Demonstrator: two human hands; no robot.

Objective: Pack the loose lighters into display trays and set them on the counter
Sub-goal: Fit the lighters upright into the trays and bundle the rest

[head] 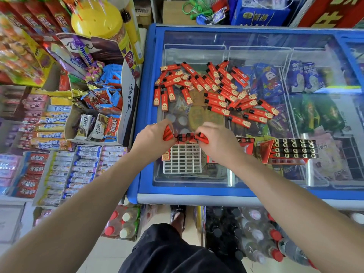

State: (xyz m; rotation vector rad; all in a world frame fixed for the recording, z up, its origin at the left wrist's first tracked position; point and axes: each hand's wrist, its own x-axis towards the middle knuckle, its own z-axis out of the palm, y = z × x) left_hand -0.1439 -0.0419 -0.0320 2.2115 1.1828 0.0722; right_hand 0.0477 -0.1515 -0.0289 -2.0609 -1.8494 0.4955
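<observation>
"mentos" ran along a purple roll (86,55) on a display card at upper left. "Dove" stood in script on the white carton's side (130,96) at left centre, and again on the pale chocolate wrappers (97,127) inside it. Chinese characters on the snack packs and on the blue bag at top were too blurred to read.

The freezer lid (256,39) is clear, glossy glass in a smooth blue plastic frame. On it, the loose lighters (214,95) look like shiny red plastic; the grid tray (182,161) near its front edge is matt white plastic.
</observation>
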